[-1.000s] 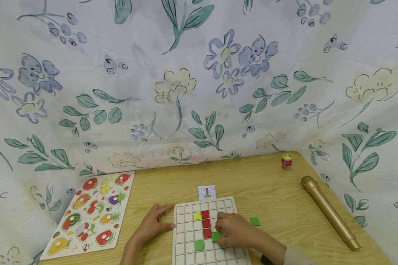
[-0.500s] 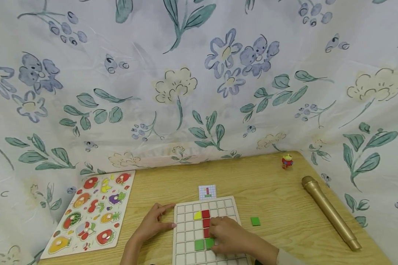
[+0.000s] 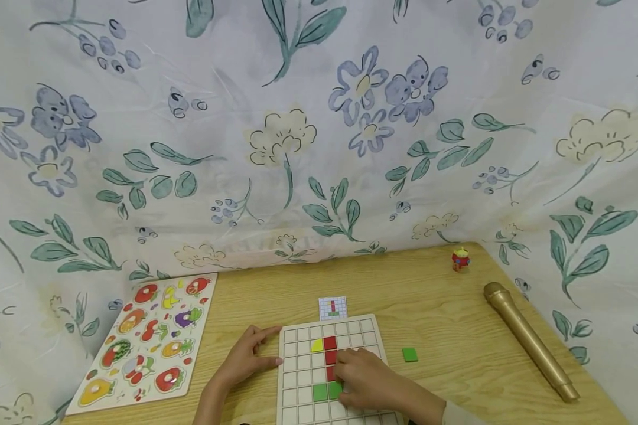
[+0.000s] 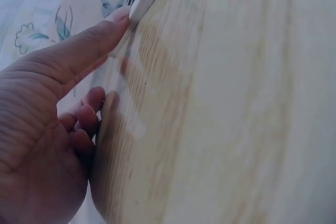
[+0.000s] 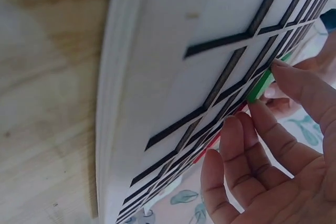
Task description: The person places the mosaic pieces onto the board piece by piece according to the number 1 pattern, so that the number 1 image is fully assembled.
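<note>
My right hand [image 3: 369, 378] pinches a green square tile [image 5: 262, 83] between thumb and forefinger, low over the white grid board [image 3: 301, 379]. That tile sits right of another green tile [image 3: 319, 393], under a column of red tiles [image 3: 329, 342], whose lower part my fingers overlap in the head view. A yellow piece [image 3: 316, 346] with a slanted corner lies left of the top red one. At the board's left edge rests my left hand [image 3: 247, 357], thumb touching the side; in the left wrist view its other fingers bend loosely near the wooden table.
Behind the board lies a small pattern card [image 3: 332, 308]. A loose green tile [image 3: 410, 355] is on the table [image 3: 430, 313] to the right, with a gold microphone [image 3: 531, 342] and small toy figure [image 3: 460, 259] beyond. A fruit puzzle board [image 3: 143, 348] lies left.
My right hand has moved left and slightly down, bringing the green tile from near the lowest red tile to beside the other green one. My left hand has stayed put.
</note>
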`<state>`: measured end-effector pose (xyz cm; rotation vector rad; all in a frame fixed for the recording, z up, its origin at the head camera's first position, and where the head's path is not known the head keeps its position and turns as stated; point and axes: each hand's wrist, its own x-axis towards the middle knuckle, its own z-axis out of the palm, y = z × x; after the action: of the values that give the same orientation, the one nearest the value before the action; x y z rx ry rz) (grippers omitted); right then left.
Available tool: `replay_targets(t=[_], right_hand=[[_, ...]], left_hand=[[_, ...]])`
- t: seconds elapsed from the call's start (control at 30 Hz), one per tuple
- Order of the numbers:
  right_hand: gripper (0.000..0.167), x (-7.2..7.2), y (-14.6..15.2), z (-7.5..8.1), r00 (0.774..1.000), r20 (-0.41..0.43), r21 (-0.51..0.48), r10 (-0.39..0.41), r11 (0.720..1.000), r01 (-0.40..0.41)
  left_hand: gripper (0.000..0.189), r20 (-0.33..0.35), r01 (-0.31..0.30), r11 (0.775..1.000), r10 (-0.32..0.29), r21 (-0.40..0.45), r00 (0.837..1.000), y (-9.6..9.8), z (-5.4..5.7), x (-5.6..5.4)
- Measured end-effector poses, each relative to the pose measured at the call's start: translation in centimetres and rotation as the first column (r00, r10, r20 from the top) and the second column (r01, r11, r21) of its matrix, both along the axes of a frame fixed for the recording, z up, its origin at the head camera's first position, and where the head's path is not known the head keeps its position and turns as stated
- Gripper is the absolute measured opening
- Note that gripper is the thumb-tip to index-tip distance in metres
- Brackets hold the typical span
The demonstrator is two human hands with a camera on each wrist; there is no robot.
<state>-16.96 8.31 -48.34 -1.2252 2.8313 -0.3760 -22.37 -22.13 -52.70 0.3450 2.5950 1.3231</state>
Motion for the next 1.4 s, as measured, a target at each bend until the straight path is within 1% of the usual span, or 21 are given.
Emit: replay_targets(t=[0.3, 0.57, 0.73, 0.87, 0.97, 1.13, 1.27, 1.4], right_hand=[[0.021, 0.1, 0.1, 0.0, 1.000, 0.001, -0.004, 0.001, 1.000, -0.001], [0.019, 0.1, 0.1, 0.0, 0.999, 0.043, -0.010, -0.012, 1.000, 0.013], [0.018, 0.0, 0.7, 0.1, 0.998, 0.049, -0.034, -0.037, 0.999, 0.039], [0.022, -0.5, 1.6, 0.1, 0.996, 0.050, -0.061, -0.068, 0.996, 0.071], [0.025, -0.8, 2.4, 0.2, 0.993, 0.076, -0.106, -0.094, 0.989, 0.102], [0.030, -1.0, 3.5, 0.2, 0.978, 0.163, -0.196, -0.129, 0.967, 0.161], [0.037, -1.1, 4.3, 0.3, 0.961, 0.230, -0.236, -0.152, 0.950, 0.206], [0.040, -1.4, 5.4, 0.5, 0.945, 0.279, -0.254, -0.168, 0.937, 0.241]], left_hand=[[0.068, 0.004, 0.000, 1.000, 0.000, -0.001, 1.000, 0.0, 0.0, 0.0], [0.068, -0.005, -0.005, 1.000, 0.005, 0.003, 1.000, 0.1, -0.1, 0.0], [0.068, 0.002, -0.011, 1.000, 0.011, 0.010, 1.000, 0.2, 0.0, 0.0], [0.068, 0.014, -0.018, 1.000, 0.018, 0.004, 1.000, 0.2, 0.1, 0.0], [0.068, 0.017, -0.019, 1.000, 0.019, 0.001, 1.000, 0.1, 0.0, 0.0], [0.068, 0.019, -0.020, 1.000, 0.020, 0.001, 1.000, 0.1, 0.0, 0.1], [0.068, 0.012, -0.018, 1.000, 0.018, 0.001, 1.000, 0.1, -0.1, 0.1], [0.068, 0.013, -0.020, 1.000, 0.020, 0.006, 1.000, 0.1, -0.1, 0.1]])
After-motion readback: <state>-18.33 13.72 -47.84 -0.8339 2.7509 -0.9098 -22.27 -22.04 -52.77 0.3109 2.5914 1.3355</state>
